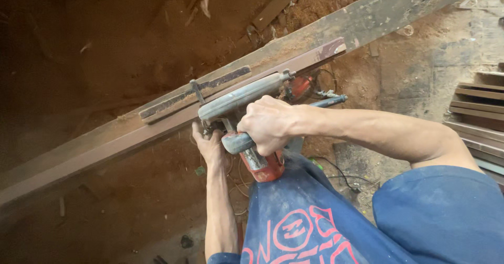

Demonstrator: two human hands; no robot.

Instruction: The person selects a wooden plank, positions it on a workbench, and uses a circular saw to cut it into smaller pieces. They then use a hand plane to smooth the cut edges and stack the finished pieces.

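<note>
Right hand (269, 125) clenched around the red circular saw (251, 118) handle (left hand (209, 147) grip unclear).

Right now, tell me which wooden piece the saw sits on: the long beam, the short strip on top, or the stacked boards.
The long beam, running diagonally across the view. The circular saw, gripped by the right hand, rests on it; the short strip lies just beyond, and the stacked boards sit far right.

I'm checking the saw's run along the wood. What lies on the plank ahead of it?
A dark narrow strip lies on the long plank beside the power saw. The right hand grips its handle; the left hand is underneath.
</note>
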